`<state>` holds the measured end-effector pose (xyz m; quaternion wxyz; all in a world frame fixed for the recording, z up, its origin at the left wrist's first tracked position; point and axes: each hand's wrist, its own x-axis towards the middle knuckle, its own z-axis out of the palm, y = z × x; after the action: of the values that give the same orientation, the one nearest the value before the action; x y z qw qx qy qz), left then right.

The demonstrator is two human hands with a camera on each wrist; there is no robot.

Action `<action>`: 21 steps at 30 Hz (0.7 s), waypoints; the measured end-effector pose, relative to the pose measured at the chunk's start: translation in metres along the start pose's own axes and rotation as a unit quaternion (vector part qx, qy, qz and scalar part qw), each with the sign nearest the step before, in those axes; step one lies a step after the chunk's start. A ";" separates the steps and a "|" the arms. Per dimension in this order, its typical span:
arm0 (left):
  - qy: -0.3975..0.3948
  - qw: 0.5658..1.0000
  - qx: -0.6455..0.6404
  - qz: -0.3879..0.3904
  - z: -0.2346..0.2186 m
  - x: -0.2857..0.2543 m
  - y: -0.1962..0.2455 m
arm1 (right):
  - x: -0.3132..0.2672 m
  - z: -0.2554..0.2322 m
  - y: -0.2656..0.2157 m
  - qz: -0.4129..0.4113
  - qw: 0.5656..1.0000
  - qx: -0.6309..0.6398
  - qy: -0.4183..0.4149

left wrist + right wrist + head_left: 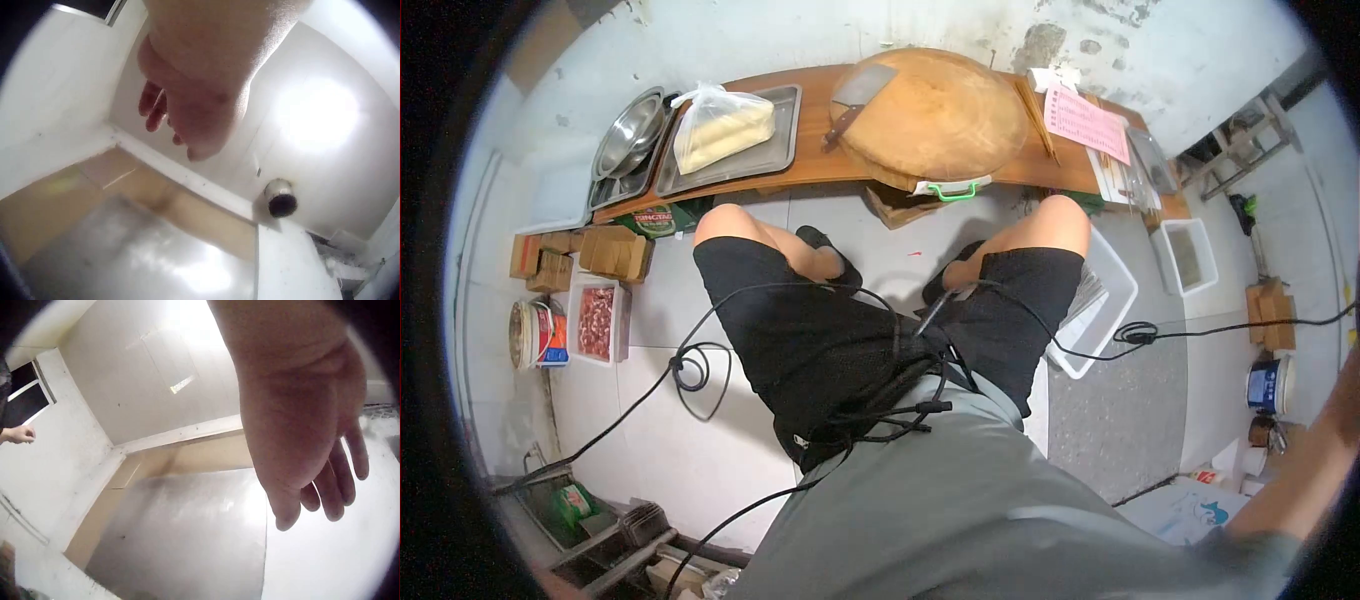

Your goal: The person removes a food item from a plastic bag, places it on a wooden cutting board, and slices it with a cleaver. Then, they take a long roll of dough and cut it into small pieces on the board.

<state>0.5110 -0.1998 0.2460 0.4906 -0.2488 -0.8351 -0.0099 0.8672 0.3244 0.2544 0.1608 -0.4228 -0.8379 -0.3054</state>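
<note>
Cleaver [864, 94] lies flat on the left part of the round chopping board [950, 115], handle poking past the board's rim; the board sits mid-table [815, 95], toward the far edge. Both hands are raised, well apart from it: the right hand [300, 431] has fingers loose, grasping nothing; the left hand [194, 112] looks equally slack and unladen—though its palm partly hides the fingers. Handling it well would, I judge, mean gripping the handle fully, blade turned from the knees, and keeping the black cable [1138, 334] clear. Left of the board, a bagged pale block [725, 140] rests on a tray [788, 110]. Near the right end, a pink sheet [1088, 125] carries print too small to read; beneath the left end, a green carton [655, 220] seemingly says TSINGTAO.
</note>
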 end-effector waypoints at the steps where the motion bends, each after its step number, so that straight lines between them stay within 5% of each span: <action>1: -0.022 1.000 0.010 0.008 0.003 -0.001 -0.004 | -0.001 0.001 -0.002 0.002 1.000 -0.003 -0.001; 5: -0.120 0.991 0.044 0.040 0.041 -0.006 -0.022 | -0.016 0.049 0.011 -0.125 0.991 0.033 -0.046; 7: -0.137 0.989 0.041 0.047 0.088 -0.016 -0.028 | -0.032 0.130 0.025 -0.133 0.963 0.232 0.018; 8: -0.141 0.987 -0.061 0.048 0.132 -0.030 -0.031 | -0.036 0.151 0.030 -0.136 0.934 0.328 0.046; 10: -0.147 0.952 -0.263 0.046 0.209 -0.067 -0.025 | -0.062 0.110 -0.045 -0.146 0.969 0.164 -0.110; 12: -0.154 0.954 -0.227 0.118 0.217 -0.094 0.044 | -0.076 0.126 -0.091 -0.159 0.952 0.219 -0.144; 14: -0.259 0.906 -0.330 0.061 0.237 -0.117 0.103 | -0.073 0.152 -0.132 -0.194 0.915 0.290 -0.201; 16: -0.280 0.882 -0.360 0.114 0.279 -0.139 0.144 | -0.064 0.182 -0.176 -0.169 0.877 0.347 -0.288; 18: -0.301 0.860 -0.388 0.135 0.312 -0.162 0.190 | -0.056 0.249 -0.211 -0.230 0.833 0.416 -0.283; 21: -0.380 0.809 -0.435 0.106 0.355 -0.189 0.255 | -0.053 0.315 -0.279 -0.207 0.750 0.530 -0.337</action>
<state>0.4045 0.0393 -0.1519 -0.0275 -0.5070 -0.8316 -0.2249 0.6703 0.3686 -0.1183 -0.0009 -0.1615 -0.9320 0.3245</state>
